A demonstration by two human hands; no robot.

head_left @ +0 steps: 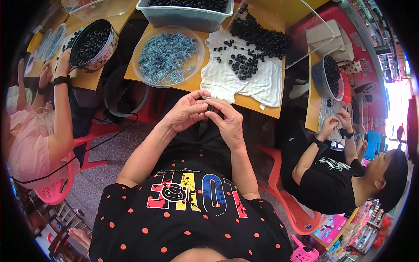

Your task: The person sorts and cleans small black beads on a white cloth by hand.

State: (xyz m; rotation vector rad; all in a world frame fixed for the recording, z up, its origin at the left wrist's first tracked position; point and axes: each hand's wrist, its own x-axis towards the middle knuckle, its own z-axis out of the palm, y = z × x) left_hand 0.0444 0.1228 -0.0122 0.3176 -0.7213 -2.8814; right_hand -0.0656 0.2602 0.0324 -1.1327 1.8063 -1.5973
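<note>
My left hand [187,112] and my right hand [228,125] meet in front of my lap, just off the table's near edge. Between their fingertips is a small round black piece [210,108], partly covered by the fingers. Both hands are closed in a pinch around it. Beyond them a white cloth [266,85] lies on the table, with a heap of similar black pieces [262,37] at its far side and a looser cluster [244,65] nearer. A round clear tray [198,61] left of the cloth holds many small translucent blue pieces [166,54].
A clear plastic tub [183,17] of black pieces stands at the back. Left, a person in pink [39,139] has a hand at a bowl [98,63]. At right, a person in black [331,174] works near another bowl [321,83]. A dark bucket [115,111] sits below the table.
</note>
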